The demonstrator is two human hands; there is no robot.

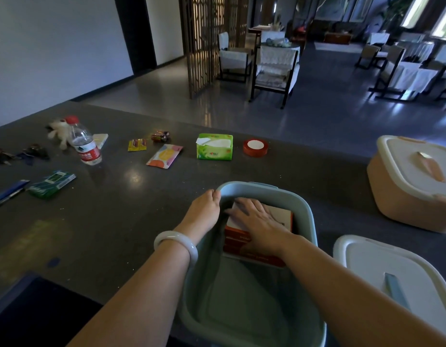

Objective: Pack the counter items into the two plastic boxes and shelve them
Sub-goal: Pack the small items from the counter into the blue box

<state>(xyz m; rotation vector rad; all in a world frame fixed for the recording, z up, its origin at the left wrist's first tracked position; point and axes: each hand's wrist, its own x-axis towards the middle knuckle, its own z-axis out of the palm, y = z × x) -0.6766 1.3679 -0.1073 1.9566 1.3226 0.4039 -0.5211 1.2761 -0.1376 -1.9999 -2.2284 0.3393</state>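
An open blue-green plastic box (304,216) stands on the dark counter in front of me. Inside it lies an orange and white carton (284,219). My right hand (257,221) lies flat on the carton with its fingers straight. My left hand (204,211) grips the box's left rim, fingers curled over the edge. A closed peach box (407,194) with a white lid stands at the right. On the counter lie a green tissue pack (215,147), a red tape roll (255,147), a colourful pouch (164,156), batteries (161,136) and a water bottle (85,141).
The blue-green box's white lid (392,279) lies at the lower right. At the left are a green packet (51,184), a blue pen (8,192), keys (6,155), a white plush toy (57,128) and a yellow sachet (136,144). Chairs and tables stand beyond the counter.
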